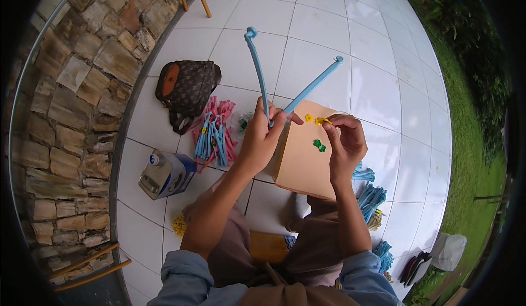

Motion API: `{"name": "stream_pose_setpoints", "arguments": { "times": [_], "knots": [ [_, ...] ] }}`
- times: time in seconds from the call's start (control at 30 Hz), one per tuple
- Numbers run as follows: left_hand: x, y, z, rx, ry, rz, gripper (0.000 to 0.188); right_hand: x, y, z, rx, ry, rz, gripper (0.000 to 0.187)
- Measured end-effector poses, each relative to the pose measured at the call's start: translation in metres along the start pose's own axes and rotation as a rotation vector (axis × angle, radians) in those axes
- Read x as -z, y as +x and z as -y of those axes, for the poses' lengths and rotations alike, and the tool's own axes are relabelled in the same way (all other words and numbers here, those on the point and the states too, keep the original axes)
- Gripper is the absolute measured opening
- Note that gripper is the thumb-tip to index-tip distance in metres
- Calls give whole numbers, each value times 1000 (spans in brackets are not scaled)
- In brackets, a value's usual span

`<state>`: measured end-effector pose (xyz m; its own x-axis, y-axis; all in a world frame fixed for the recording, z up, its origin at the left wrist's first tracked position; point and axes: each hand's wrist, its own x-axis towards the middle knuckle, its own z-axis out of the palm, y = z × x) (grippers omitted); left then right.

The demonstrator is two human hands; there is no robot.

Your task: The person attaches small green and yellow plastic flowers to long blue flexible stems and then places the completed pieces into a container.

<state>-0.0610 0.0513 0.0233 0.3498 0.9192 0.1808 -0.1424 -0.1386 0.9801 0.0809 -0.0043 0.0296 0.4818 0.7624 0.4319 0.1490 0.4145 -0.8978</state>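
Observation:
My left hand [261, 137] is closed around the middle of a light blue strap [313, 85]. Its two lengths rise apart in a V, each with a knotted or rounded end. Between the fingertips of my right hand [348, 144] is a yellow flower-shaped piece [322, 121]. Both hands are over a cardboard box [300, 170]. On its top lie another yellow flower piece [309, 118] and green flower pieces [319, 145], the green ones just left of my right fingers.
Left of the box lies a pile of pink and blue straps [215, 133], with a brown patterned backpack [188, 87] behind it and a jerrycan [166, 174] nearer me. Bundles of blue straps [372, 196] lie at the right. A stone wall [82, 103] borders the tiled floor.

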Motion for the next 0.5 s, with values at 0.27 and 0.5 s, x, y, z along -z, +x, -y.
{"name": "stream_pose_setpoints", "arguments": {
  "times": [0.27,0.5],
  "knots": [
    [-1,-9,-11,-231,160,-6,13,-7,3,18,-489,478,8,8],
    [0,-14,-9,-149,159,9,11,-17,-2,18,-661,644,85,7]
  ]
}}
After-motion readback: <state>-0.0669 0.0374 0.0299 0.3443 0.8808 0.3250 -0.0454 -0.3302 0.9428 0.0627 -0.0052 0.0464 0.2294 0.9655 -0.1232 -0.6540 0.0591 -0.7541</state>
